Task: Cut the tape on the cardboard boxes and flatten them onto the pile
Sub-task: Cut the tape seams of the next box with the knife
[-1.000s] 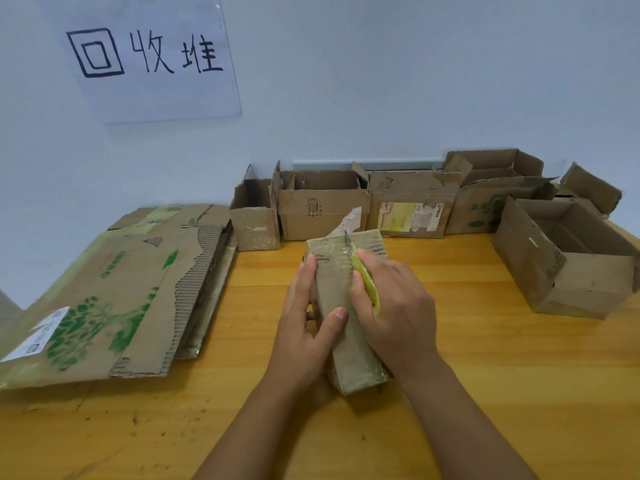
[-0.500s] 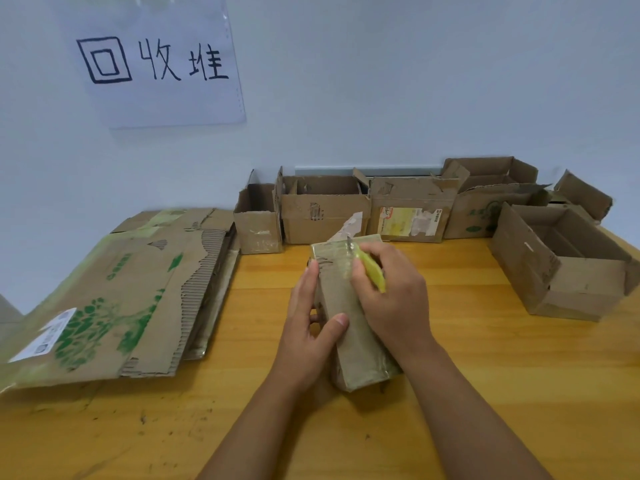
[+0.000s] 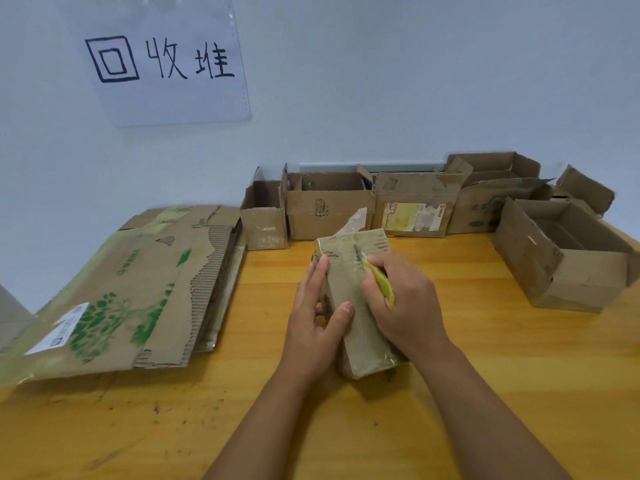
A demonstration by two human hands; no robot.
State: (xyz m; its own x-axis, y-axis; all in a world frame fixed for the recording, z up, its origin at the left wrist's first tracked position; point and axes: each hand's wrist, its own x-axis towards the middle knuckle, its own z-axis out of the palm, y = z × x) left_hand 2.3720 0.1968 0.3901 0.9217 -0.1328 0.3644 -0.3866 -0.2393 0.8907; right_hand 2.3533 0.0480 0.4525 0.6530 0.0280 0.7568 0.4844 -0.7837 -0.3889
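Hands work a taped cardboard box [image 3: 360,317] at mid-bench [image 3: 485,375]: the left hand [image 3: 317,327] grips its left side, thumb on top, while the right hand [image 3: 403,306] clasps a yellow utility knife [image 3: 381,282], blade on the tape, beside the flattened cardboard pile [image 3: 131,285].

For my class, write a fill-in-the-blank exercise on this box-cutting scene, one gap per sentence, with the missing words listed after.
1. The right hand grips a cutter whose handle is ____ in colour.
2. The left hand holds the small taped box, which rests on the ____ table.
3. The pile of flattened cardboard lies to the ____ of that box.

Missing words: yellow; wooden; left
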